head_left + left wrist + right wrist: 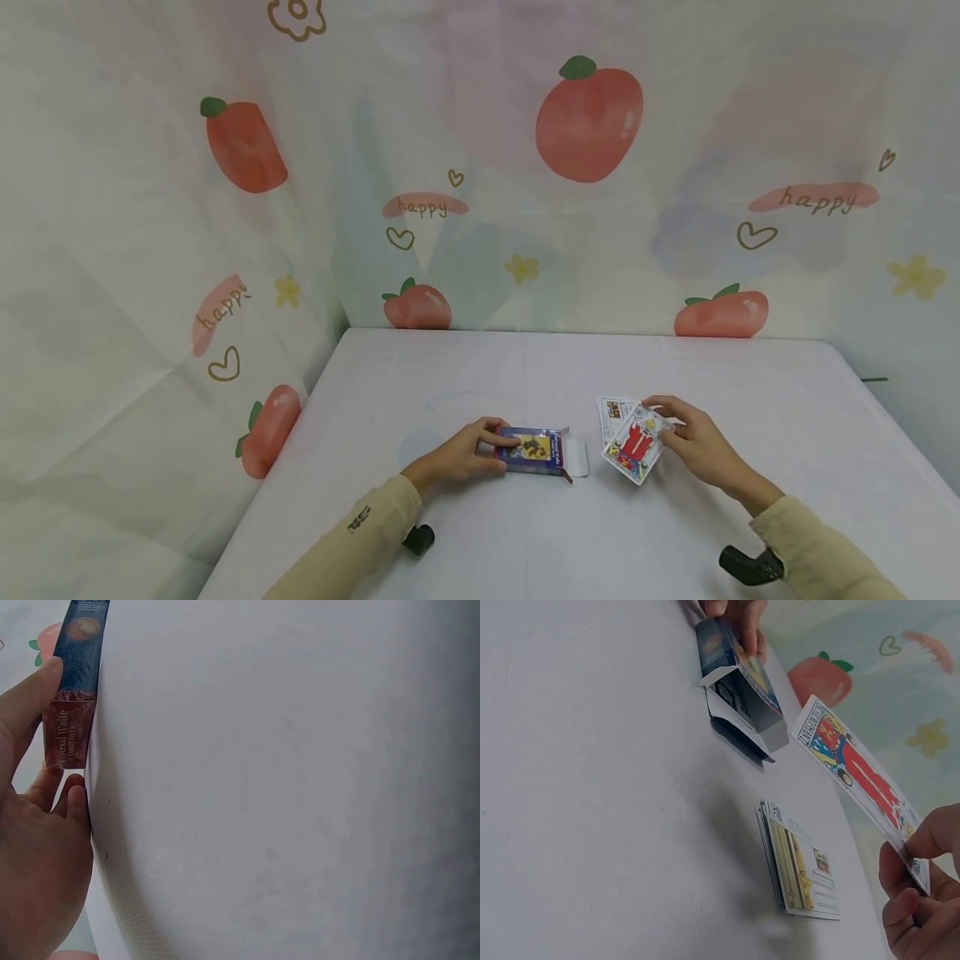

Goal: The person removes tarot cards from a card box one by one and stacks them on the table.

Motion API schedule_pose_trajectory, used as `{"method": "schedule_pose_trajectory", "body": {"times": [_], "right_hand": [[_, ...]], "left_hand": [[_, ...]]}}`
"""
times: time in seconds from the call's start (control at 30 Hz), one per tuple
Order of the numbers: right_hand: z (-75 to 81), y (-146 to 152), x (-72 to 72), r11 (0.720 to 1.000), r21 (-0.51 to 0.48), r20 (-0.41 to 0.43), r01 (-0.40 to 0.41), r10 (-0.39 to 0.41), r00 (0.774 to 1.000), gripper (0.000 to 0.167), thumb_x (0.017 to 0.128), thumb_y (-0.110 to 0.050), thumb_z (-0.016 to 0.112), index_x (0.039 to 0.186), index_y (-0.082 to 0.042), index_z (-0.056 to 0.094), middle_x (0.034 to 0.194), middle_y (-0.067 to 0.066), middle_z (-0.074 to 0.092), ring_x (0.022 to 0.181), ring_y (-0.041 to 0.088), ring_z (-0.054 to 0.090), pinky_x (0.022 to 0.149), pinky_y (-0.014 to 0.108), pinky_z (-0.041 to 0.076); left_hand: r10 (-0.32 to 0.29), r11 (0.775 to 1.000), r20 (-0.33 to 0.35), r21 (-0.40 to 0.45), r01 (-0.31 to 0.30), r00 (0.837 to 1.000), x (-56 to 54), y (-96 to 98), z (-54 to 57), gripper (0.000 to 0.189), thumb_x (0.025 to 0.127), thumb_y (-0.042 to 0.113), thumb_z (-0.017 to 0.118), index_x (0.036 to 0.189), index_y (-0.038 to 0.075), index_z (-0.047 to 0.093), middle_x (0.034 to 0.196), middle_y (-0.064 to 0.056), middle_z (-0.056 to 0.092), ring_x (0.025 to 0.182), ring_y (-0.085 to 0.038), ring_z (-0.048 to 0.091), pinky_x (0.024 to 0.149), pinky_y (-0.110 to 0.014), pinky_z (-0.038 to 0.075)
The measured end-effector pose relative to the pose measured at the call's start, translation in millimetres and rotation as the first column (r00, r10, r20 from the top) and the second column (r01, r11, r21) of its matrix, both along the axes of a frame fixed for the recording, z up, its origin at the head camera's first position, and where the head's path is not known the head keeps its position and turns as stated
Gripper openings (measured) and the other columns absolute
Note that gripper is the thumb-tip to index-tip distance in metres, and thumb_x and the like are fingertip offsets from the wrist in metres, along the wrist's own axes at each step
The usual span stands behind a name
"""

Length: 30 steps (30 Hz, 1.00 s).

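Observation:
A blue card box with a yellow picture lies on the table, its end flap open toward the right. My left hand grips the box's left end, fingers over the top and thumb along the near side. In the right wrist view the open mouth of the box looks dark inside. My right hand pinches a tarot card by its edge, a red-robed figure facing up. That card is tilted above a small stack of cards, which lies on the table to the right of the box.
A white cloth covers the table. Behind it and at the left hangs a fabric backdrop printed with fruit and hearts. Black wrist-worn pieces show below both sleeves.

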State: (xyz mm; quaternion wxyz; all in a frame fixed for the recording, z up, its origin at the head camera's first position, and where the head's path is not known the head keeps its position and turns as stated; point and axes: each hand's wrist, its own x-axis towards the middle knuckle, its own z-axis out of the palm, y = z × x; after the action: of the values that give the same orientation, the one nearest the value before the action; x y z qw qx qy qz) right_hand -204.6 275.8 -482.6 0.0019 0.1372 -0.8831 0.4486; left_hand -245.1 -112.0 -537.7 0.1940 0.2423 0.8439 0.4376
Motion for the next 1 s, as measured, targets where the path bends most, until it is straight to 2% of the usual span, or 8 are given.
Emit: {"method": "schedule_pose_trajectory", "body": {"times": [0.13, 0.23, 0.4, 0.5, 0.63, 0.77, 0.93, 1.0], "right_hand": [[-1.4, 1.1, -0.2, 1.0, -0.018, -0.016, 0.024, -0.024, 1.0, 0.03, 0.095, 0.002, 0.059, 0.125, 0.006, 0.058, 0.129, 0.031, 0.059, 0.089, -0.002, 0.057, 0.069, 0.018, 0.052], [-2.3, 1.9, 0.2, 0.999, -0.01, -0.013, 0.036, -0.037, 0.999, 0.025, 0.098, 0.0, 0.058, 0.121, 0.006, 0.062, 0.128, 0.031, 0.061, 0.086, -0.003, 0.058, 0.069, 0.017, 0.052], [-2.0, 2.0, 2.0, 0.998, 0.028, 0.003, 0.062, -0.062, 0.998, 0.029, 0.102, -0.005, 0.053, 0.128, 0.002, 0.064, 0.135, 0.028, 0.06, 0.1, -0.016, 0.051, 0.081, 0.008, 0.048], [-2.1, 2.4, 2.6, 0.997, 0.029, 0.002, 0.072, -0.072, 0.997, 0.031, 0.103, -0.008, 0.053, 0.131, 0.0, 0.063, 0.139, 0.028, 0.058, 0.102, -0.02, 0.047, 0.082, 0.008, 0.048], [-2.8, 2.9, 2.4, 0.997, -0.033, -0.001, 0.067, -0.067, 0.998, 0.037, 0.101, -0.009, 0.059, 0.136, 0.003, 0.059, 0.142, 0.031, 0.054, 0.092, -0.013, 0.058, 0.072, 0.018, 0.052], [-2.6, 2.4, 2.0, 0.993, -0.101, 0.018, 0.061, -0.06, 0.998, 0.046, 0.097, -0.004, 0.061, 0.14, 0.008, 0.052, 0.144, 0.035, 0.048, 0.08, -0.003, 0.064, 0.06, 0.023, 0.05], [-0.6, 2.3, 1.7, 0.995, -0.075, 0.053, 0.069, -0.065, 0.996, 0.049, 0.098, -0.003, 0.059, 0.146, 0.003, 0.048, 0.15, 0.033, 0.043, 0.084, 0.0, 0.063, 0.064, 0.022, 0.053], [-0.2, 2.6, 1.1, 0.996, -0.065, 0.063, 0.069, -0.064, 0.996, 0.051, 0.099, -0.002, 0.058, 0.148, 0.001, 0.046, 0.152, 0.032, 0.04, 0.086, 0.002, 0.061, 0.06, 0.022, 0.051]], "left_hand": [[0.001, 1.0, 0.0, -0.002, -0.001, 1.0, 0.7, 0.1, 1.5, 0.042, 0.092, 0.02, 0.075, 0.133, 0.024, 0.068, 0.155, -0.008, 0.042, 0.151, -0.034, 0.032, 0.123, -0.056, 0.025], [0.004, 1.0, 0.006, -0.002, -0.004, 1.0, 1.3, 0.0, 2.2, 0.042, 0.092, 0.02, 0.074, 0.133, 0.024, 0.068, 0.156, -0.008, 0.041, 0.151, -0.034, 0.031, 0.124, -0.056, 0.025], [0.009, 1.0, 0.009, 0.002, -0.009, 1.0, 1.3, 0.3, 2.0, 0.042, 0.092, 0.019, 0.075, 0.133, 0.024, 0.068, 0.155, -0.008, 0.042, 0.151, -0.034, 0.031, 0.124, -0.056, 0.025], [0.009, 1.0, 0.01, 0.007, -0.009, 1.0, 1.3, 0.3, 1.8, 0.041, 0.092, 0.018, 0.075, 0.132, 0.023, 0.068, 0.155, -0.008, 0.043, 0.151, -0.033, 0.032, 0.124, -0.056, 0.025], [0.005, 1.0, 0.007, 0.008, -0.005, 1.0, 0.8, 0.4, 0.7, 0.041, 0.092, 0.019, 0.075, 0.133, 0.023, 0.068, 0.155, -0.008, 0.042, 0.15, -0.034, 0.032, 0.123, -0.057, 0.025], [0.003, 1.0, 0.004, 0.006, -0.003, 1.0, 0.4, 0.3, -0.1, 0.042, 0.092, 0.019, 0.075, 0.133, 0.024, 0.068, 0.154, -0.008, 0.043, 0.15, -0.034, 0.032, 0.123, -0.057, 0.025], [0.002, 1.0, 0.005, 0.009, -0.002, 1.0, 0.2, -0.2, 0.1, 0.042, 0.092, 0.02, 0.075, 0.133, 0.024, 0.068, 0.155, -0.008, 0.042, 0.15, -0.033, 0.032, 0.124, -0.056, 0.025], [0.0, 1.0, 0.003, 0.009, 0.0, 1.0, 0.2, -0.2, -0.2, 0.042, 0.092, 0.019, 0.075, 0.133, 0.024, 0.068, 0.154, -0.008, 0.043, 0.15, -0.033, 0.032, 0.123, -0.056, 0.026]]}}
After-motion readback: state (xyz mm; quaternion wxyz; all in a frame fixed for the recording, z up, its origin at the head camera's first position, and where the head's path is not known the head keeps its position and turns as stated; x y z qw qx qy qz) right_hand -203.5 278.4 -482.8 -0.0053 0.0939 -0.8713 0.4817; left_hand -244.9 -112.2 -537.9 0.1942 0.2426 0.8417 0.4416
